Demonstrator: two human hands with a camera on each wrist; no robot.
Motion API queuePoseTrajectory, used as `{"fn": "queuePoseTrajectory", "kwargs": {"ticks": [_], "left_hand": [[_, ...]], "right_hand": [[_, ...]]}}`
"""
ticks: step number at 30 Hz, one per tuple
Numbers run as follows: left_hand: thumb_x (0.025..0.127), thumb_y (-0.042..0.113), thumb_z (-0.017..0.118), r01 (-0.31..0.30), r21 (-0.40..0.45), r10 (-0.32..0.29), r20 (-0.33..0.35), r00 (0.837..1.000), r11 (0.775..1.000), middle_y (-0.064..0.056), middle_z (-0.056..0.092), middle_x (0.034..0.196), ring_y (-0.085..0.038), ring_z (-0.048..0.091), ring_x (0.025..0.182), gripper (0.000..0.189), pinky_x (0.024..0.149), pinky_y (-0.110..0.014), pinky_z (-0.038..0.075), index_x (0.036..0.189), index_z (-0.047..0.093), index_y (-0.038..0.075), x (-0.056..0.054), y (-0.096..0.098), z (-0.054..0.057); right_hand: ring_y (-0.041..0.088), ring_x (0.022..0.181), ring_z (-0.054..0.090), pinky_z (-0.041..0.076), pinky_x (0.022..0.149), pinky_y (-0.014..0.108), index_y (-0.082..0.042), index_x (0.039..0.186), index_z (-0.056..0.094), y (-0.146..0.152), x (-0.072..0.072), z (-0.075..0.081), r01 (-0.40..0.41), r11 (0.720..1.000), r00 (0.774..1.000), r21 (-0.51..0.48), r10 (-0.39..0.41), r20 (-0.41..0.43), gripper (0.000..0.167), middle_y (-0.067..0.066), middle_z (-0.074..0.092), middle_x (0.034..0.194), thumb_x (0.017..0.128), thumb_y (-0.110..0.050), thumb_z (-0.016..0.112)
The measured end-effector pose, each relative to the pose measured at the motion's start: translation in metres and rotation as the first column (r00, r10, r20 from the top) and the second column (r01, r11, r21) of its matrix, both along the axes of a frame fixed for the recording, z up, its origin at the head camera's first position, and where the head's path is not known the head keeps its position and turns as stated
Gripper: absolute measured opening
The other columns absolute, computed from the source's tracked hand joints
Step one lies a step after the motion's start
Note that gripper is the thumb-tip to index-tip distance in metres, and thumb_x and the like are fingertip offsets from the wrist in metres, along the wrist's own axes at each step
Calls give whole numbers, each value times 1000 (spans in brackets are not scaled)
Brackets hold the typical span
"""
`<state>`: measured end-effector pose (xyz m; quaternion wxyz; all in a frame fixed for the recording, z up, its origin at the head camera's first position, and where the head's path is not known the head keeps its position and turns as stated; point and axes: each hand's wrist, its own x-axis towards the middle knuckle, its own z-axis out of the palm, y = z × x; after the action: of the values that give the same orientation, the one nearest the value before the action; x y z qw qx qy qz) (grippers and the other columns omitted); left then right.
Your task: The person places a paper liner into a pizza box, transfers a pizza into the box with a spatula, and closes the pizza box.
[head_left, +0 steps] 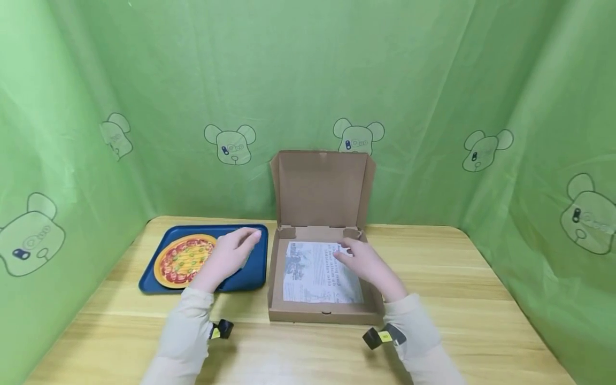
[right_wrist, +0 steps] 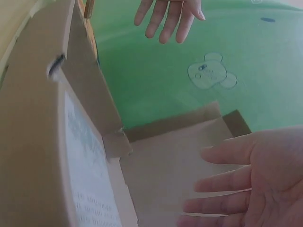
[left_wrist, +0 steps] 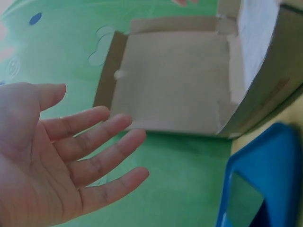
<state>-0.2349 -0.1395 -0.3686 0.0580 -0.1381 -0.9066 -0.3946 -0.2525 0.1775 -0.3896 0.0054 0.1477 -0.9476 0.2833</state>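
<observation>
A brown cardboard pizza box (head_left: 321,314) lies on the table with its lid (head_left: 321,187) raised at the back. Inside the box is a printed paper sheet (head_left: 313,272). To its left, a pizza (head_left: 180,262) with red and yellow topping sits on a blue tray (head_left: 255,267). My left hand (head_left: 231,254) hovers over the tray, covering the pizza's right edge; its fingers look extended and hold nothing in the left wrist view. Above the right side of the paper is my right hand (head_left: 362,258), its fingers spread and holding nothing, as the right wrist view shows.
The wooden table (head_left: 447,299) extends to the right of the box and in front of it. A green curtain (head_left: 298,69) with bear-head drawings encloses the back and both sides. The raised lid stands close to the back curtain.
</observation>
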Motion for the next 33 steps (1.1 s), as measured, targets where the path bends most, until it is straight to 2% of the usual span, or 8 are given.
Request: {"fn": "queuePoseTrajectory", "kwargs": {"ticks": [6, 15, 21, 24, 26, 28, 29, 33], "left_hand": [[102, 51, 38, -12, 10, 12, 3, 1000, 1000, -13, 61, 134, -33, 57, 124, 56, 104, -52, 47, 136, 55, 10, 12, -27, 6], [103, 48, 37, -39, -14, 39, -47, 998, 999, -15, 59, 137, -36, 54, 127, 54, 105, -56, 44, 140, 51, 11, 28, -67, 27], [105, 41, 37, -39, 49, 44, -91, 995, 998, -18, 60, 135, -38, 54, 126, 51, 106, -57, 42, 140, 51, 6, 34, -86, 33], [105, 39, 37, -59, 77, 67, -107, 992, 995, -21, 58, 135, -40, 52, 126, 51, 106, -58, 41, 139, 50, 3, 35, -92, 34], [106, 38, 36, -83, 85, 93, -123, 988, 993, -22, 58, 134, -39, 54, 123, 51, 102, -54, 44, 138, 51, 2, 34, -97, 34], [105, 38, 36, -119, 81, 130, -149, 980, 990, -21, 60, 132, -35, 56, 121, 50, 100, -44, 47, 137, 53, 3, 33, -103, 31], [105, 39, 36, -137, 80, 148, -158, 976, 987, -20, 61, 132, -29, 57, 119, 50, 98, -37, 48, 136, 54, 4, 33, -106, 30], [105, 39, 38, -209, 98, 225, -194, 955, 973, -18, 65, 126, 5, 55, 105, 47, 92, -15, 42, 132, 58, 7, 32, -119, 24]], "right_hand": [[43, 114, 61, 52, 97, 52, 5, 130, 56, -18, 5, -1, -30, 999, 999, -14, 29, -19, 43, 26, 62, 127, 96, -22, 59], [40, 116, 60, 51, 99, 50, 3, 131, 56, -50, 11, 2, -43, 998, 999, -49, 43, 1, 43, 22, 61, 130, 97, -23, 58], [37, 118, 60, 50, 100, 49, 0, 131, 57, -75, 14, 3, -74, 994, 997, -80, 76, 19, 42, 18, 61, 132, 97, -24, 58], [36, 118, 60, 50, 101, 48, 1, 131, 58, -88, 14, 2, -98, 988, 994, -117, 102, 27, 41, 18, 61, 133, 97, -23, 58], [36, 118, 60, 50, 101, 48, 1, 131, 58, -96, 13, 2, -120, 982, 991, -145, 126, 33, 42, 19, 61, 132, 97, -24, 58], [36, 118, 60, 51, 100, 47, 1, 131, 57, -105, 13, 1, -135, 976, 989, -168, 144, 43, 43, 19, 61, 132, 98, -26, 57], [35, 117, 61, 51, 100, 47, 1, 131, 57, -109, 13, 0, -141, 975, 988, -174, 151, 45, 44, 19, 61, 132, 98, -28, 57], [33, 115, 61, 52, 97, 45, -2, 133, 56, -127, 14, 0, -151, 968, 983, -201, 168, 69, 46, 18, 62, 130, 98, -32, 56]]}}
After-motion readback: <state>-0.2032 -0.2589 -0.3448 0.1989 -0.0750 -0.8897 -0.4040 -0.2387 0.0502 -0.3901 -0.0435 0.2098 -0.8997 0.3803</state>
